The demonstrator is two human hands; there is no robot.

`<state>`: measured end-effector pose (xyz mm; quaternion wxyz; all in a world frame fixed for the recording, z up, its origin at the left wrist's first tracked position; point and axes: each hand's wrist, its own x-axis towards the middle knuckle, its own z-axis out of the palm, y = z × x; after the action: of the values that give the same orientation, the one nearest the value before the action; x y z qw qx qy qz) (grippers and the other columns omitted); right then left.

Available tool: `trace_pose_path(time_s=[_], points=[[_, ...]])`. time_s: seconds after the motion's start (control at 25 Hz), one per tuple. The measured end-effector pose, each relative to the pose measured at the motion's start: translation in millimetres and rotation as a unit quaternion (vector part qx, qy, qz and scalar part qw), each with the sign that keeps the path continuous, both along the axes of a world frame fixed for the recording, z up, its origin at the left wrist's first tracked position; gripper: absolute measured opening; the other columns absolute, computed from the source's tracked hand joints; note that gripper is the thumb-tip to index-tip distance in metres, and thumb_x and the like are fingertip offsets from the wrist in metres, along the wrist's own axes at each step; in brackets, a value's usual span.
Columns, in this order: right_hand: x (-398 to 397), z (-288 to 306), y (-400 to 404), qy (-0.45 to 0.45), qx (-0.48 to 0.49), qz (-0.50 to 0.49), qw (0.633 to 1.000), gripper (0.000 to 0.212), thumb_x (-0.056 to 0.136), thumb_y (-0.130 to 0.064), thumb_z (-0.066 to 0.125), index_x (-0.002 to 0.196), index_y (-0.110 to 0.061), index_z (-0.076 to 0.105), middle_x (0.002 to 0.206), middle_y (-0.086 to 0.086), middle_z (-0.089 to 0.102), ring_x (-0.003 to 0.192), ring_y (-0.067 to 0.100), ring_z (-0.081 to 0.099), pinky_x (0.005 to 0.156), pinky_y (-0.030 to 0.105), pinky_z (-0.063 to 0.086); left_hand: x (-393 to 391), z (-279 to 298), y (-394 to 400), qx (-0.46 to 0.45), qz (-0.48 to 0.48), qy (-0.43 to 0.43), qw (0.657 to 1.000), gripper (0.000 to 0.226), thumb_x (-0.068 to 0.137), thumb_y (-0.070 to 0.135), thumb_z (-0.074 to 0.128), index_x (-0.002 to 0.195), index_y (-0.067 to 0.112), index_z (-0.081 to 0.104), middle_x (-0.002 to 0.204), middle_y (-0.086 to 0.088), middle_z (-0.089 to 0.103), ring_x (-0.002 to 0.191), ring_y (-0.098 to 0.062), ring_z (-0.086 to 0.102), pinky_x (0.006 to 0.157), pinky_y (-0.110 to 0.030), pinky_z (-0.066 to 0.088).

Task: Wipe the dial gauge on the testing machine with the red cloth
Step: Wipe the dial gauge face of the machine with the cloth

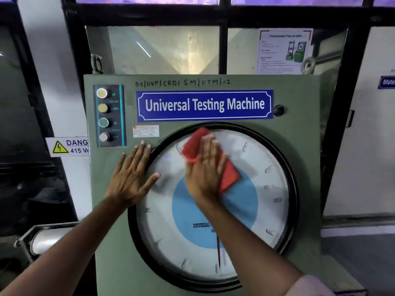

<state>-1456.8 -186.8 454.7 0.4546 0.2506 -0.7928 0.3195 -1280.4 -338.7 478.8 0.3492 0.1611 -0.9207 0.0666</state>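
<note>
A flat, open grip is being applied, the red cloth (230,177) being pressed by the right hand (203,169) onto the dial gauge's (268,212) upper face. Wiping is judged under way; downward sweeps are being called for.

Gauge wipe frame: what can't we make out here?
All head view:
- Scale numerals on the dial gauge: blurred and too small.
- Middle of the red cloth: hidden under the right hand.
- Dial lettering after "UNIVERSAL" and the pivot of the pointer: hidden by the right forearm.
- Text of the danger sign: cut off by the machine panel.
- Text of the poster: too small.
</note>
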Motion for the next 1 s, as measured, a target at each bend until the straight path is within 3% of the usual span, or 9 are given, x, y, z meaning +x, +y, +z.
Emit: trace_pose_path(time_s=[0.12, 0.2, 0.24, 0.32, 0.4, 0.56, 0.64, 0.84, 1.0], points=[[6.3, -19.9, -3.0, 0.173, 0.201, 0.145, 0.953, 0.079, 0.105, -0.056, 0.038, 0.169, -0.018, 0.01, 0.177, -0.003, -0.002, 0.163, 0.012, 0.002, 0.129, 0.059, 0.013, 6.1, 7.5, 3.2, 0.009, 0.004, -0.013, 1.0, 0.085, 0.096, 0.074, 0.016, 0.167, 0.031, -0.002, 0.175, 0.002, -0.009, 0.163, -0.019, -0.001, 0.131, -0.047, 0.005], [-18.6, -12.2, 25.1, 0.236, 0.278, 0.153, 0.919, 0.08, 0.105, -0.052, 0.042, 0.169, -0.022, 0.007, 0.177, -0.007, -0.005, 0.163, 0.01, 0.001, 0.13, 0.057, 0.011, 8.1, 9.8, 6.3, 0.021, 0.003, -0.021, 1.0, 0.085, 0.095, 0.074, 0.014, 0.167, 0.031, -0.003, 0.175, 0.002, -0.009, 0.163, -0.019, 0.0, 0.131, -0.047, 0.006], [-33.7, -7.4, 42.8, 0.23, 0.293, 0.125, 0.92, 0.081, 0.104, -0.05, 0.045, 0.169, -0.023, 0.005, 0.176, -0.009, -0.006, 0.162, 0.009, 0.0, 0.131, 0.056, 0.008, 8.3, 10.3, 9.2, 0.029, 0.003, -0.021, 0.999, 0.086, 0.095, 0.074, 0.013, 0.167, 0.031, -0.003, 0.175, 0.002, -0.01, 0.163, -0.02, 0.0, 0.131, -0.046, 0.006], [-61.8, -3.6, 79.3, 0.188, 0.275, 0.041, 0.942, 0.083, 0.105, -0.054, 0.043, 0.169, -0.022, 0.001, 0.176, -0.008, -0.005, 0.162, 0.01, -0.002, 0.131, 0.055, 0.005, 7.3, 9.3, 15.4, 0.046, 0.003, -0.02, 0.999, 0.087, 0.094, 0.074, 0.012, 0.167, 0.029, -0.006, 0.175, 0.002, -0.01, 0.163, -0.019, 0.001, 0.132, -0.046, 0.005], [-70.3, -6.0, 97.5, 0.129, 0.216, -0.015, 0.968, 0.079, 0.107, -0.06, 0.026, 0.169, -0.018, -0.001, 0.177, -0.004, -0.002, 0.163, 0.014, 0.0, 0.131, 0.055, 0.004, 8.3, 10.1, 21.0, 0.063, 0.002, -0.017, 0.998, 0.088, 0.093, 0.074, 0.011, 0.166, 0.029, -0.008, 0.175, 0.003, -0.011, 0.163, -0.019, 0.001, 0.132, -0.045, 0.005], [-26.6, -1.3, 45.6, 0.011, 0.055, -0.029, 0.998, 0.078, 0.105, -0.05, 0.028, 0.169, -0.012, 0.004, 0.177, 0.005, 0.003, 0.164, 0.023, 0.004, 0.129, 0.06, 0.008, 11.3, 21.7, 23.5, 0.059, 0.003, -0.037, 0.998, 0.087, 0.092, 0.074, 0.008, 0.166, 0.031, -0.007, 0.175, 0.003, -0.012, 0.163, -0.018, 0.0, 0.131, -0.044, 0.003], [-6.6, -0.8, 21.4, 0.042, 0.071, 0.014, 0.997, 0.075, 0.107, -0.05, 0.03, 0.169, -0.014, 0.006, 0.177, 0.003, 0.002, 0.164, 0.021, 0.005, 0.129, 0.06, 0.01, 11.4, 29.8, 20.6, 0.042, 0.005, -0.045, 0.998, 0.085, 0.092, 0.074, 0.008, 0.166, 0.034, -0.007, 0.175, 0.002, -0.012, 0.163, -0.019, -0.002, 0.131, -0.044, 0.003], [-33.6, 12.9, 53.2, 0.19, 0.256, 0.064, 0.946, 0.077, 0.108, -0.056, 0.035, 0.169, -0.02, 0.006, 0.177, -0.005, 0.004, 0.163, 0.012, 0.005, 0.13, 0.057, 0.011, 2.9, 36.0, 21.9, 0.031, -0.002, -0.064, 0.997, 0.086, 0.093, 0.073, 0.007, 0.166, 0.031, -0.009, 0.175, 0.005, -0.013, 0.163, -0.017, -0.005, 0.132, -0.045, 0.003], [-81.4, 12.8, 124.2, 0.046, 0.172, -0.054, 0.983, 0.073, 0.108, -0.057, 0.003, 0.169, -0.016, -0.002, 0.177, -0.003, -0.002, 0.163, 0.016, 0.001, 0.129, 0.059, 0.007, -14.1, 39.5, 31.2, 0.056, -0.028, -0.043, 0.997, 0.088, 0.093, 0.074, 0.008, 0.166, 0.028, -0.011, 0.174, 0.007, -0.01, 0.162, -0.014, -0.005, 0.132, -0.044, 0.0]])
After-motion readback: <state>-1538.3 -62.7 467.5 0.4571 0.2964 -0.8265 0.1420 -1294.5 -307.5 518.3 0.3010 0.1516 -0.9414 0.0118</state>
